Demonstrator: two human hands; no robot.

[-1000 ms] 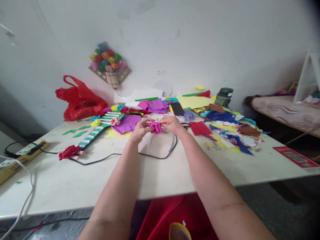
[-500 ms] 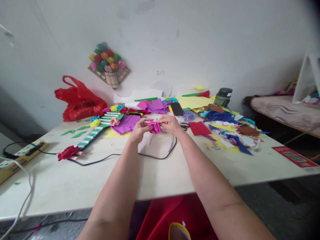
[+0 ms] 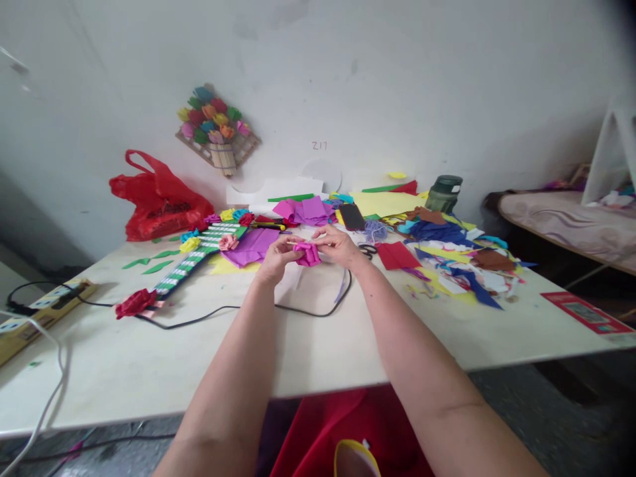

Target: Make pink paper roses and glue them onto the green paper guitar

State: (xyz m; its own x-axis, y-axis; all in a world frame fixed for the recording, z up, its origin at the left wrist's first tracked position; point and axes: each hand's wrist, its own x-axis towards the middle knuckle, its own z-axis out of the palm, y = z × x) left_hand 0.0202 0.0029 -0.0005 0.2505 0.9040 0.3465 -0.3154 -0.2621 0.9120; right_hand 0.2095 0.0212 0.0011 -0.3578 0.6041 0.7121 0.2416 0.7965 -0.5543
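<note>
Head view: left hand (image 3: 279, 258) and right hand (image 3: 340, 246) are meeting over the table (image 3: 322, 351), both gripping with fingertips. Left fingers are pinching the gathered magenta paper piece (image 3: 307, 254) at its left upper edge; right thumb and fingers are closing on what looks like a thin pale stick (image 3: 318, 242) running along its top. Exact finger contact is too small to tell. The magenta piece is hanging between the hands, folds facing down, probably because a light pinch from both sides is steadying the stick without crushing the paper. Forearms are coming in from the near edge, wrists sitting low, likely for fine control. Just beside the right wrist, scissors (image 3: 368, 250) are lying with their handles showing, likely within easy reach. Right of those, red paper (image 3: 397, 255) is lying flat, with a mixed scrap pile (image 3: 437, 230) spreading farther right. Left of the left hand, purple paper (image 3: 252, 246) is resting on yellow sheeting, and the green-and-white striped piece (image 3: 196, 255) is slanting toward the near left, carrying a pink flower (image 3: 228, 242) near its upper part and a dark red flower (image 3: 135, 303) at its lower end. Beyond the hands, a phone (image 3: 352, 216) and lilac yarn (image 3: 375, 230) are lying side by side, seemingly parked out of the working spot. A black cable (image 3: 213, 313) is looping across the table on the near side of the hands.
</note>
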